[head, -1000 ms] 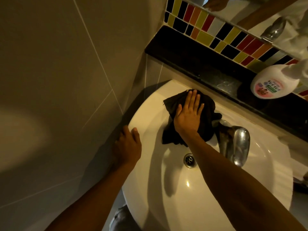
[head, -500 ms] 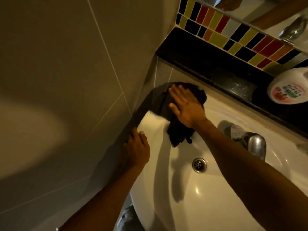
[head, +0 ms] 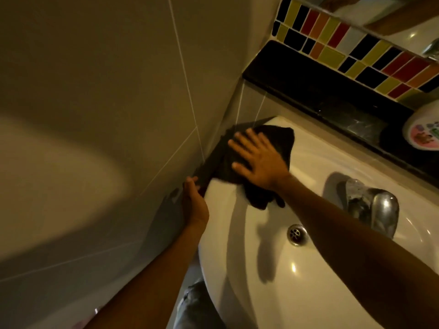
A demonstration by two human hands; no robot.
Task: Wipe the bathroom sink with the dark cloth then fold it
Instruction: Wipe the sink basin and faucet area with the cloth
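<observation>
The dark cloth (head: 282, 141) lies spread on the back left rim of the white bathroom sink (head: 273, 288), one end hanging into the bowl. My right hand (head: 257, 160) lies flat on the cloth with fingers spread, pressing it against the rim near the wall corner. My left hand (head: 193, 203) rests on the sink's left edge beside the wall, fingers curled over the rim, just below the cloth. The drain (head: 296, 234) sits in the bowl under my right forearm.
A chrome tap (head: 377, 207) stands at the sink's back right. Behind runs a black ledge (head: 320, 91) under coloured tiles, with a white soap bottle (head: 424, 134) at the right. A tiled wall (head: 107, 91) closes in on the left.
My right hand has slid the cloth leftward from beside the tap to the sink's back left corner. My left hand has stayed on the left rim.
</observation>
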